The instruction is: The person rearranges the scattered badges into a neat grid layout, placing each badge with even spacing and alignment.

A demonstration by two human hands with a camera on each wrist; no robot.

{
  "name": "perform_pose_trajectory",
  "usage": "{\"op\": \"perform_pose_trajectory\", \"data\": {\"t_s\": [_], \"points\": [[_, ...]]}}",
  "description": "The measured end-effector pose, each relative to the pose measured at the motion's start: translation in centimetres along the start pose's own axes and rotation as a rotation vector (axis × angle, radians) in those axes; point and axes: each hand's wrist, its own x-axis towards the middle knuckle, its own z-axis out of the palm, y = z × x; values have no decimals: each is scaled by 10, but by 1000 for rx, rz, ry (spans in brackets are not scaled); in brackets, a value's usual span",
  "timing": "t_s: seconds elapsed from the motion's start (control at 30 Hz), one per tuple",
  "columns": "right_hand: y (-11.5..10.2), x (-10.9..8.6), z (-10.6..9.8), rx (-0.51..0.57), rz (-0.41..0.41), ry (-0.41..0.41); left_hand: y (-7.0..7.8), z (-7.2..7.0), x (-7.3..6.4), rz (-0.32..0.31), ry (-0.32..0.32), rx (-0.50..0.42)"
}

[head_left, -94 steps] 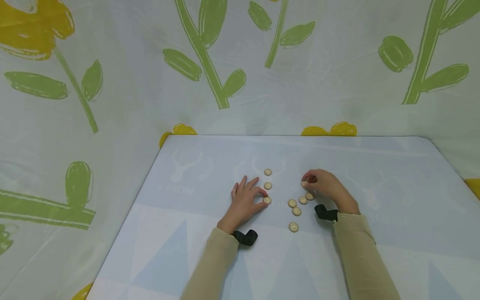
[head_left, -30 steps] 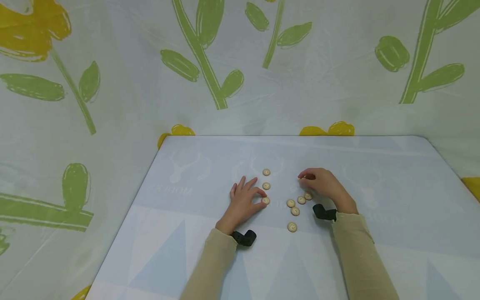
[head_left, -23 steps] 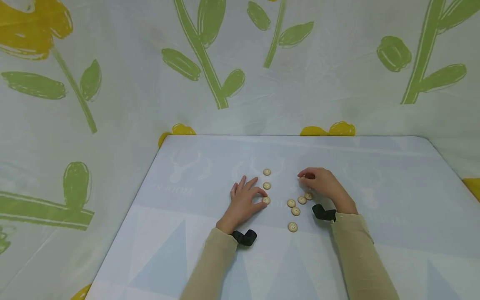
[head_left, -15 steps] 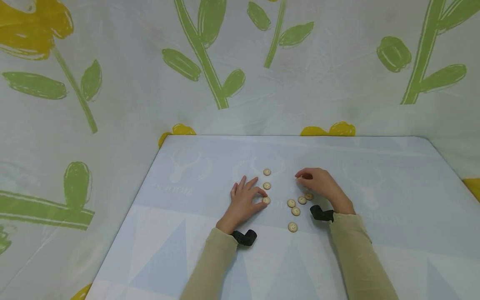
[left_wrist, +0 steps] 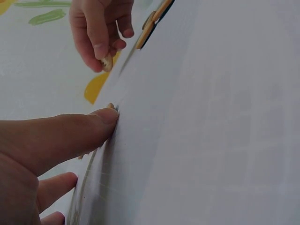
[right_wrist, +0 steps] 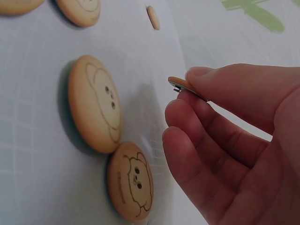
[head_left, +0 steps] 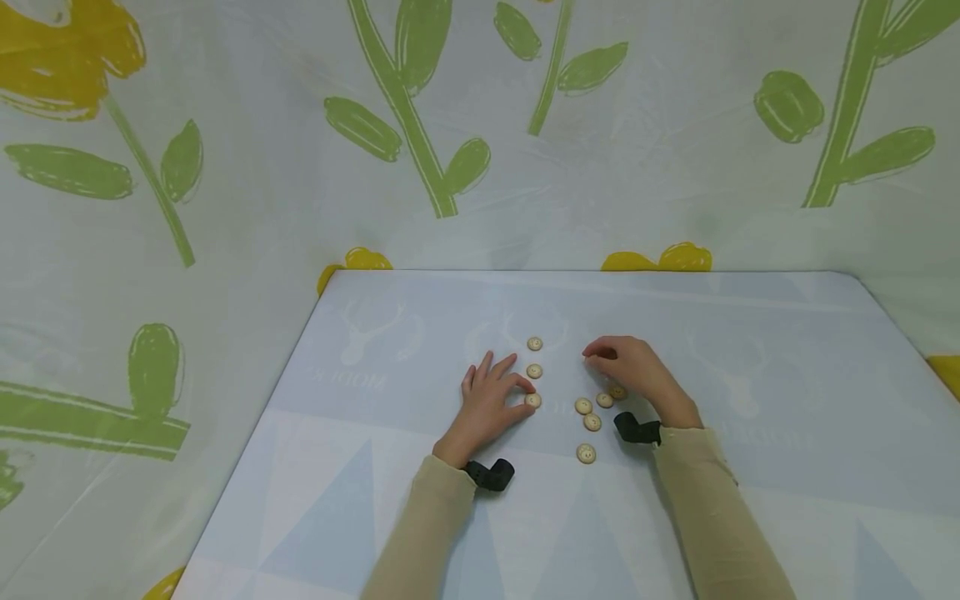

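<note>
Left hand (head_left: 487, 406), one button (head_left: 533, 401) still pinched, right hand (head_left: 632, 367), another button (right_wrist: 180, 81) likewise pinched, now farther left.

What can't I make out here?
Head view: details on the loose discs; too small.
Right wrist view: front of the raised disc; turned away in the right grip.
Left wrist view: most of the disc pinched by the left grip; its thumb hides it.
Right wrist view: top-left disc; cut off by the edge.
</note>
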Motion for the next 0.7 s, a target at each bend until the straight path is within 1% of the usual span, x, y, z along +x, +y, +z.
{"op": "perform_pose_trajectory", "data": {"t_s": [0.2,0.43,0.7], "points": [[-3,1,3,-6,0,-7,0,0,0,6,3,-1],[-6,0,5,10,3,-26,-1,1,-1,-4,-3,-15],[-5,3,9,-6,-34,7,-1,2,0,2,3,-1]]}}
